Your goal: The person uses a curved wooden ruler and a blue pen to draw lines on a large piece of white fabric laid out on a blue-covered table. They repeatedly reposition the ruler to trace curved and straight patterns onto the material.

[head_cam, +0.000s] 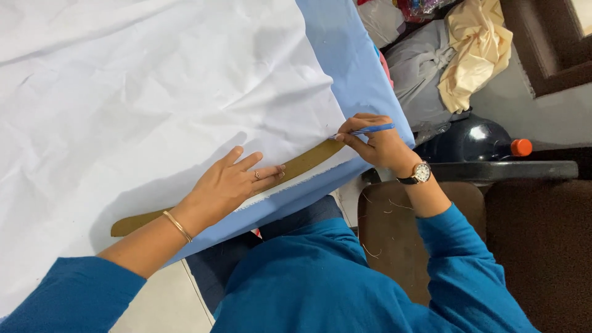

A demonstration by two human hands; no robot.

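Two hands at table's near edge | left hand fingers spread, pinning curved ruler flat on white cloth | right hand pinching blue pen at ruler's tip.

A wide sheet of white cloth fills the upper left of the frame, lying over a pale blue fabric layer. Along its lower edge lies a long, curved olive-brown ruler. The left hand presses flat on the ruler (fingers spread), while the right hand, right of centre, holds a slim blue pen at the ruler's tip.
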